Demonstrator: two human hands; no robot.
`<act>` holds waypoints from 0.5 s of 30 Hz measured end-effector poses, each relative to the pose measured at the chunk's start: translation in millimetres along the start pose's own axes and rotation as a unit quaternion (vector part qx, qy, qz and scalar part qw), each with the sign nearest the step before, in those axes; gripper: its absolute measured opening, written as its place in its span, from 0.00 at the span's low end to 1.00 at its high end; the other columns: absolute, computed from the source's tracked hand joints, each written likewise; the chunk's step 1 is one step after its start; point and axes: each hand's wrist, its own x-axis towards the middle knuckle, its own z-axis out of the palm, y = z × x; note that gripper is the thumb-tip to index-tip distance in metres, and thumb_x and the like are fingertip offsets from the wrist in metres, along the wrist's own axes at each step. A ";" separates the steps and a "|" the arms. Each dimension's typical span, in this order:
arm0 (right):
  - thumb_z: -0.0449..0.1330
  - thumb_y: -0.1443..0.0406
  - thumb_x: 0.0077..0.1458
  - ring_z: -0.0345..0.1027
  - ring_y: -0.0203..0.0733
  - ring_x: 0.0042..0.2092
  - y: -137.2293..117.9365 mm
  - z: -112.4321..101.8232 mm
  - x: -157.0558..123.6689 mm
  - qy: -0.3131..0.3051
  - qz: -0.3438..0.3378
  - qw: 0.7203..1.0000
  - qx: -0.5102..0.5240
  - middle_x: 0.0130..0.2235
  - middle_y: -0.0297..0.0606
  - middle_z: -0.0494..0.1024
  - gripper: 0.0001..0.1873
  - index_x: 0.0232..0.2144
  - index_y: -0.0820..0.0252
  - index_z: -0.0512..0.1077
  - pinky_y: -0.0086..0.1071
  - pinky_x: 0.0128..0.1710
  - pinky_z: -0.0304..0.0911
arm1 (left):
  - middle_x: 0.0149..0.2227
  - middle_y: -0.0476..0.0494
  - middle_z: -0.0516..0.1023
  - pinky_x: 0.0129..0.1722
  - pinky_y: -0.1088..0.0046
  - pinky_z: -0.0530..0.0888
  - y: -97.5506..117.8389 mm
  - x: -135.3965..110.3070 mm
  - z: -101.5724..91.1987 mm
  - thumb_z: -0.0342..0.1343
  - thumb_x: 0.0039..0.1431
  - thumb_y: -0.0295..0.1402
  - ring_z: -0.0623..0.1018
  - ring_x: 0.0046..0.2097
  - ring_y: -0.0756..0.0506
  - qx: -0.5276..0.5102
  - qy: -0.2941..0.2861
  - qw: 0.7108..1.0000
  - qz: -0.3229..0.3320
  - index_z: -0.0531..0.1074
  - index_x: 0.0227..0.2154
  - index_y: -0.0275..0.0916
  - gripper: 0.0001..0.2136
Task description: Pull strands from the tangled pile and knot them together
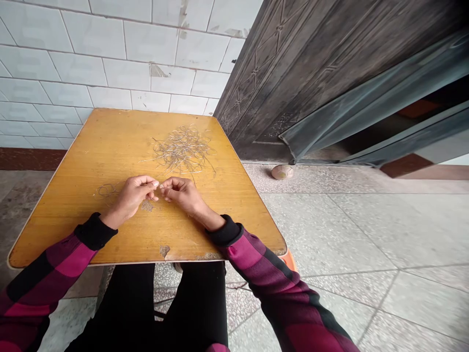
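My left hand and my right hand meet fingertip to fingertip above the middle of the yellow wooden table. Each is closed in a pinch on thin wire, whose strands show only faintly between the fingers. Just beyond my hands lies a loose tangled heap of thin wires, some shiny, with ends sticking out toward me. A smaller group of curled wires rests on the tabletop to the left of my left hand.
White wall tiles rise behind the table's far edge. To the right stand a dark carved door and a hanging grey-green curtain. A worn ball lies on the stone floor. Something orange shows under the table's right corner.
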 end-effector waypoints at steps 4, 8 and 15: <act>0.61 0.63 0.48 0.61 0.30 0.25 4.1 -0.3 0.8 -0.012 -0.020 0.999 -0.038 0.26 0.31 0.71 0.07 0.29 0.62 0.70 0.26 0.27 0.59 | 0.17 0.52 0.67 0.24 0.75 0.69 -0.9 -0.2 -1.6 0.61 0.47 0.34 0.66 0.21 0.53 0.025 -0.002 1.000 0.014 0.75 0.22 0.35 0.07; 0.58 0.65 0.53 0.62 0.32 0.27 1.6 1.7 -4.3 0.018 -0.110 0.959 -0.260 0.27 0.33 0.73 0.06 0.33 0.62 0.71 0.27 0.28 0.58 | 0.17 0.52 0.67 0.22 0.77 0.68 -3.6 -0.4 -1.0 0.60 0.47 0.34 0.67 0.21 0.53 0.052 0.021 0.998 0.022 0.73 0.21 0.35 0.07; 0.52 0.62 0.62 0.64 0.40 0.36 -15.2 9.9 -14.3 0.081 -0.193 0.765 -0.609 0.33 0.43 0.76 0.15 0.29 0.61 0.74 0.30 0.30 0.53 | 0.21 0.52 0.70 0.21 0.76 0.69 -12.2 -0.3 3.6 0.58 0.49 0.34 0.69 0.20 0.53 0.085 0.059 0.993 0.051 0.73 0.22 0.35 0.07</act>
